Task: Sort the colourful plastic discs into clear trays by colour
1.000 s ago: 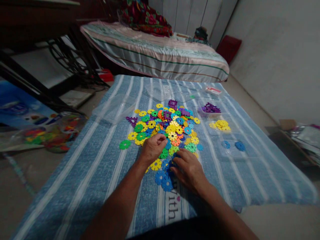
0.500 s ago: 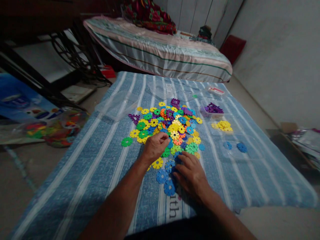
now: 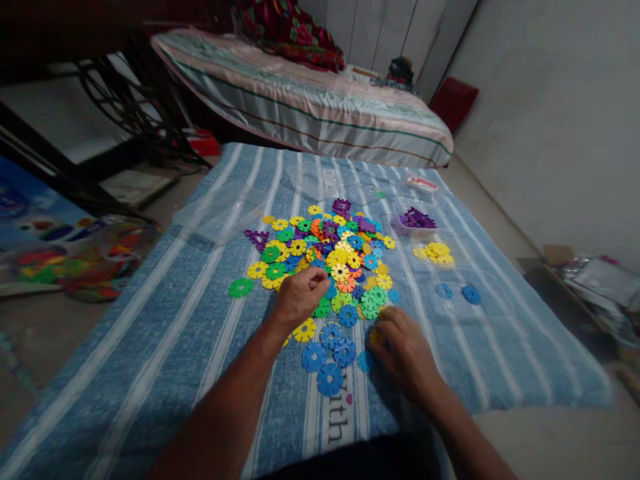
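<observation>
1. The left hand [image 3: 299,298] is curled into a loose fist at the near edge of a pile of coloured discs [image 3: 330,260]; whether it holds a disc cannot be told.
2. The right hand [image 3: 406,347] lies palm down on the striped cloth [image 3: 165,320], fingers bent, fingertips on a yellow disc [image 3: 376,337] and just beside a blue one [image 3: 365,361]; a grasp cannot be told.
3. Between the hands lie four blue discs [image 3: 330,353], set apart from the pile.
4. Farther right, clear trays hold purple discs [image 3: 417,217], yellow discs [image 3: 436,251] and two blue discs [image 3: 456,292].
5. A bed [image 3: 310,107] stands beyond the cloth.
</observation>
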Demonstrator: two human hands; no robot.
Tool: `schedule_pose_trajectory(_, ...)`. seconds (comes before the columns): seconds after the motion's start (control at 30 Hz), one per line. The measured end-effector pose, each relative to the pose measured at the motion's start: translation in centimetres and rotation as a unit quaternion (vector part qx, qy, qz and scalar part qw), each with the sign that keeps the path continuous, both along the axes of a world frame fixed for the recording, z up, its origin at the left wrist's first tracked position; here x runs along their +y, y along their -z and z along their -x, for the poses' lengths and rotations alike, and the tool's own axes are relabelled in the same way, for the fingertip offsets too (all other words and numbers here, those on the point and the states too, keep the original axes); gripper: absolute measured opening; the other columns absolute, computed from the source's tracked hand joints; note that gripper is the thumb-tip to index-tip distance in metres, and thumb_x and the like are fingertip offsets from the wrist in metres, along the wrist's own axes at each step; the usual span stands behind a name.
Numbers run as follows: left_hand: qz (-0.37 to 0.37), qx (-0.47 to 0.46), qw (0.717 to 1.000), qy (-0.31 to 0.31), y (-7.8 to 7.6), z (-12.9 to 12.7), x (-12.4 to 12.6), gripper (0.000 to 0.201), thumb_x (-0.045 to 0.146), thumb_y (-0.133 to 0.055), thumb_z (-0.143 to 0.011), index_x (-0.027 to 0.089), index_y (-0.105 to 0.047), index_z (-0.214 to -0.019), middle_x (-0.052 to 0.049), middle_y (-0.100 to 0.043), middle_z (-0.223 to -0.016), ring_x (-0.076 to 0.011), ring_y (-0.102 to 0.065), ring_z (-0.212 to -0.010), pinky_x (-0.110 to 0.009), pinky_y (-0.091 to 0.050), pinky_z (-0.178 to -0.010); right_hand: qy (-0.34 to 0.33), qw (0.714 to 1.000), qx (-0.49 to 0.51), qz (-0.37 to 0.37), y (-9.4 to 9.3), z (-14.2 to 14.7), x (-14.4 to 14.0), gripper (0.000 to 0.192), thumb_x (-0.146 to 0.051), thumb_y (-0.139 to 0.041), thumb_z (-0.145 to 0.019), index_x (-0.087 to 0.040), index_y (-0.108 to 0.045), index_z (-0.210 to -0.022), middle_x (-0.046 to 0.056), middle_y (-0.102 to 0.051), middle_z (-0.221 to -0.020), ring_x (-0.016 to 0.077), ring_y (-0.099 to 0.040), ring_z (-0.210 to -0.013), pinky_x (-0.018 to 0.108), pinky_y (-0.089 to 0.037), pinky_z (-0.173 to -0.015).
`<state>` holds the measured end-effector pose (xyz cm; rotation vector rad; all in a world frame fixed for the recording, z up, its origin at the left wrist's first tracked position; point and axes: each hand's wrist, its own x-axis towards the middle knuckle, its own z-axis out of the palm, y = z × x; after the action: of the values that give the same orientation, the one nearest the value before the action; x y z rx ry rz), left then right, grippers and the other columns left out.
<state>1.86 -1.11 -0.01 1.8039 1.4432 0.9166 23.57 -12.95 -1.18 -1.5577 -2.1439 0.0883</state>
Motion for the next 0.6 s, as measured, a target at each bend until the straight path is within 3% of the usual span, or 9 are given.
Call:
schedule_pose_trajectory(0.07,-0.003,0.001,1.000,-0.001,0.0,0.0,0.0,0.018,0.037,-0.056,-0.078,0.020,-0.063,-0.076,0.004,-0.062,-0.057,-0.0120,-0.058,-0.054,-0.022,-0.045,-0.055,-0.023,1.000,0.020,0.007,-0.3,-0.2,0.4,0.003,-0.018,-0.059,-0.085,-0.020,-0.058,-0.087,0.011,-0.063,-0.110,0.0275,-0.053,-0.115,0.046,-0.048,-0.096)
schedule_pose_trajectory(0.23,0.006,-0.011,1.000,-0.002,0.0,0.1,0.0,0.019,0.037,-0.057,-0.077,0.020,-0.064,-0.077,0.003,-0.063,-0.059,-0.0129,-0.060,-0.057,-0.022,-0.045,-0.056,-0.086,0.994,0.037,0.049,-2.0,-1.0,1.8,0.012,-0.015,-0.055,-0.087,-0.021,-0.055,-0.076,0.006,-0.064,-0.089,0.0195,-0.060,-0.088,0.034,-0.052,-0.078)
schedule_pose_trajectory(0.3,0.009,-0.011,1.000,-0.001,0.1,0.2,0.1,0.019,0.038,-0.057,-0.077,0.020,-0.064,-0.077,0.003,-0.063,-0.060,-0.0131,-0.060,-0.056,-0.023,-0.045,-0.056,-0.088,0.995,0.044,0.024,-2.9,-2.0,3.1,0.013,-0.016,-0.054,-0.088,-0.021,-0.056,-0.076,0.006,-0.064,-0.088,0.0181,-0.061,-0.084,0.031,-0.052,-0.074)
schedule_pose_trajectory(0.37,0.007,-0.010,1.000,-0.001,0.1,0.2,0.1,0.019,0.038,-0.057,-0.077,0.020,-0.064,-0.077,0.004,-0.064,-0.060,-0.0132,-0.061,-0.057,-0.023,-0.046,-0.056,-0.041,0.996,0.043,-0.062,-3.8,-3.7,4.9,0.013,-0.018,-0.055,-0.088,-0.021,-0.057,-0.076,0.007,-0.065,-0.090,0.0191,-0.061,-0.086,0.033,-0.051,-0.077)
schedule_pose_trajectory(0.47,0.000,-0.011,1.000,0.001,0.2,0.2,0.2,0.019,0.038,-0.056,-0.077,0.021,-0.064,-0.078,0.003,-0.066,-0.062,-0.0134,-0.062,-0.058,-0.023,-0.048,-0.058,0.130,0.962,0.021,-0.240,-4.7,-6.6,7.5,0.010,-0.025,-0.056,-0.089,-0.021,-0.060,-0.081,0.010,-0.066,-0.091,0.0243,-0.061,-0.093,0.041,-0.049,-0.085)
schedule_pose_trajectory(0.53,-0.002,-0.010,1.000,0.001,0.2,0.2,0.2,0.019,0.038,-0.057,-0.077,0.021,-0.064,-0.077,0.003,-0.066,-0.063,-0.0138,-0.063,-0.059,-0.024,-0.048,-0.059,0.199,0.936,0.004,-0.292,-4.8,-7.7,8.5,0.009,-0.027,-0.056,-0.089,-0.020,-0.061,-0.087,0.011,-0.067,-0.092,0.0262,-0.061,-0.095,0.043,-0.048,-0.088)
schedule_pose_trajectory(0.6,0.001,-0.010,1.000,0.001,0.2,0.2,0.2,0.018,0.037,-0.057,-0.077,0.021,-0.064,-0.077,0.003,-0.066,-0.062,-0.0142,-0.064,-0.059,-0.024,-0.049,-0.059,0.196,0.938,-0.002,-0.288,-4.4,-7.6,8.4,0.010,-0.028,-0.056,-0.089,-0.020,-0.062,-0.089,0.010,-0.067,-0.090,0.0251,-0.062,-0.092,0.041,-0.049,-0.086)
